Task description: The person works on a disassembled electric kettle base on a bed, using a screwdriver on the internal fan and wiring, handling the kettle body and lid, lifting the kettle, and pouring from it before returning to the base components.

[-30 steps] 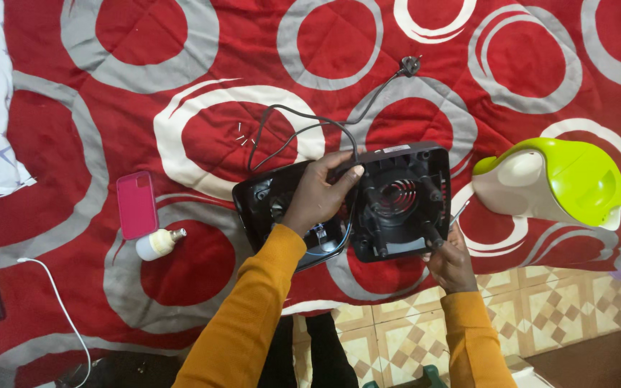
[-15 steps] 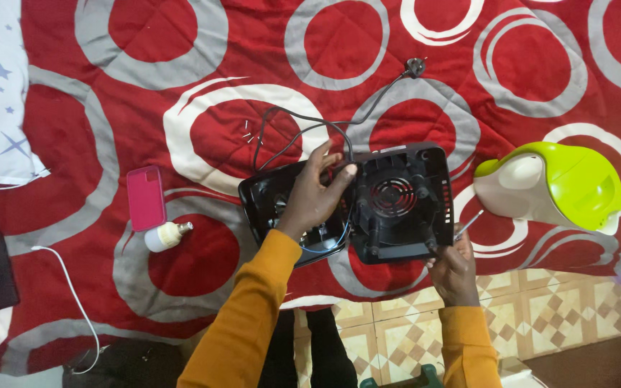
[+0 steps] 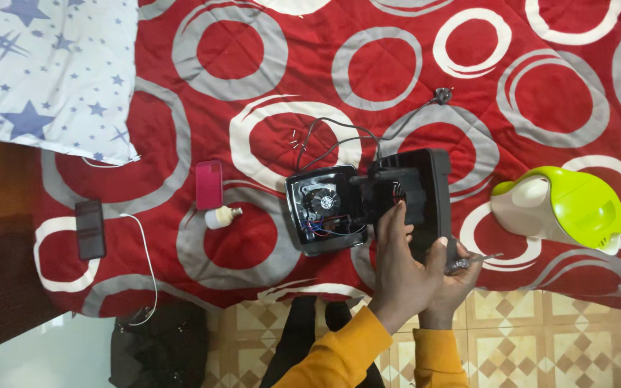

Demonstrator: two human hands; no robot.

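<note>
The black appliance lies opened on the red blanket with grey rings, near its front edge and a little right of centre. Its base shell sits flat to the left, showing a small fan and thin coloured wires, while the black cover panel is tipped up to the right. The left hand has its fingers closed around the near edge of that panel. The right hand grips a screwdriver, its tip pointing right.

To do this well, I judge the panel should be held steady and low, so the short wires between the halves are not strained.

The power cord loops far behind. A green and white kettle lies right; a pink phone and a white bulb lie left.
</note>
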